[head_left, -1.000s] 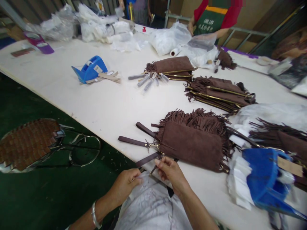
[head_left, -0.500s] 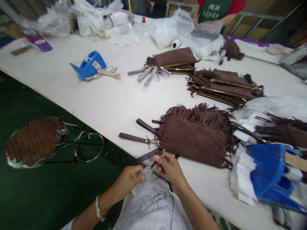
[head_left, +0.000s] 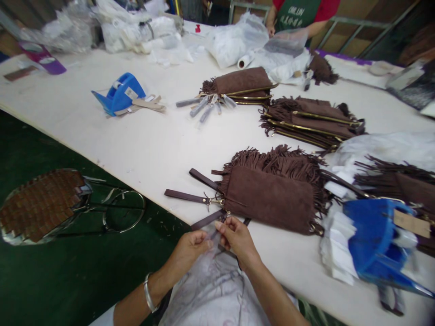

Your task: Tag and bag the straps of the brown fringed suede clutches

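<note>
My left hand [head_left: 188,248] and my right hand [head_left: 235,237] meet at the near table edge, both pinched on a small clear plastic sleeve [head_left: 210,236] around the end of a dark brown wrist strap [head_left: 206,220]. The strap clips to a stack of brown suede fringed pouches [head_left: 272,194] lying just beyond my fingers. Two more straps [head_left: 185,196] stick out leftwards from that stack. A silver bracelet sits on my left wrist.
More fringed pouch stacks [head_left: 311,121] [head_left: 239,86] lie farther back, with wrapped straps [head_left: 204,107]. Blue tape dispensers stand at left [head_left: 117,94] and near right [head_left: 375,237]. A person in a green apron [head_left: 301,13] works across the white table [head_left: 136,145]. A woven stool [head_left: 41,203] stands on the green floor.
My left hand has moved up and right to meet my right hand at the strap end, bringing the clear sleeve onto it. The view shifted slightly.
</note>
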`<state>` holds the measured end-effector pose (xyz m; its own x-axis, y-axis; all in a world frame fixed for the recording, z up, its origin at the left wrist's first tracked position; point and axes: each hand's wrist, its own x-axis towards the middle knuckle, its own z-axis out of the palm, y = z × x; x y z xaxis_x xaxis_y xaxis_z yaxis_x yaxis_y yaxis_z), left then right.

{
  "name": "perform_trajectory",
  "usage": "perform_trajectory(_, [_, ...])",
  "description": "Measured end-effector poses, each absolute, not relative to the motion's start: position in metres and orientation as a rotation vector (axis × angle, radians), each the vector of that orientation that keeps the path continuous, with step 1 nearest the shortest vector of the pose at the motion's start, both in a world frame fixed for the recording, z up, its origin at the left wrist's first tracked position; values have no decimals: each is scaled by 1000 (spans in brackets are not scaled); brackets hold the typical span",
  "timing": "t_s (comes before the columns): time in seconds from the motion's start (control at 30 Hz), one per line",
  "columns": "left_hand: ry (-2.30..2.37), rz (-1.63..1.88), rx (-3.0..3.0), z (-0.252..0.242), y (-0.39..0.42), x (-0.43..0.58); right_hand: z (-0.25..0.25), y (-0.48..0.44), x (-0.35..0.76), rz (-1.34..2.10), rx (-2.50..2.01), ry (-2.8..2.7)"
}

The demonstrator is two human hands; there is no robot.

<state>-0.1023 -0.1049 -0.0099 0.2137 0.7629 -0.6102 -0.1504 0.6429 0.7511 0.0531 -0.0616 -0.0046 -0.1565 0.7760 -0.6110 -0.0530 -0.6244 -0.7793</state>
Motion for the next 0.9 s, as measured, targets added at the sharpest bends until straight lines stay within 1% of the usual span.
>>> perform_trajectory(0.2, [1237, 737, 630, -13, -101, -92, -8, -60, 60, 1766, -1580, -941])
perform_trajectory(0.33, [1316, 785, 753, -9, -96, -90, -4, -57, 64, 1673, -1574, -825])
perform_trajectory(0.57, [1467, 816, 898, -1, -91, -84, 1, -57, 57, 1713, -1514, -603])
perform_trajectory(0.9, [1527, 848, 973, 2, -78, -73, 0, -61, 65, 1716, -1539, -681])
